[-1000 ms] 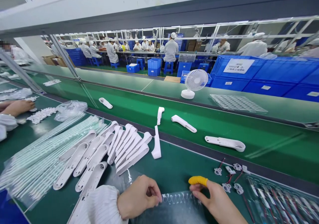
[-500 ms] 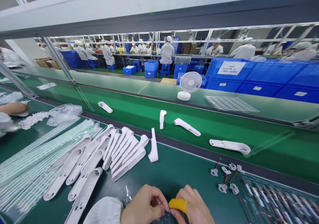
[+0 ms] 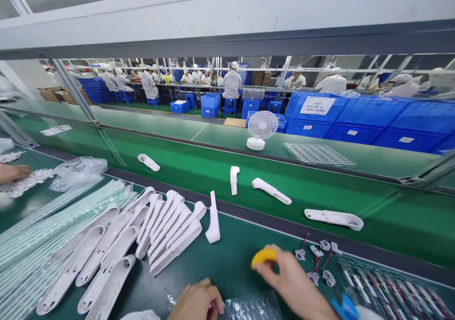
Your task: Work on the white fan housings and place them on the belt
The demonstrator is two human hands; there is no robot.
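While white casings (image 3: 170, 230) lie unassembled at lower left, the left hand (image 3: 197, 303) pinches a clear blister tray (image 3: 252, 306); the right hand (image 3: 289, 279) hovers open and empty-fingered.

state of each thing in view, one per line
left hand: curled on the clear bag
right hand: raised over the mat, yellow finger cot on
white shells: fanned in a row, lying flat
fan: upright
belt housings: lying apart
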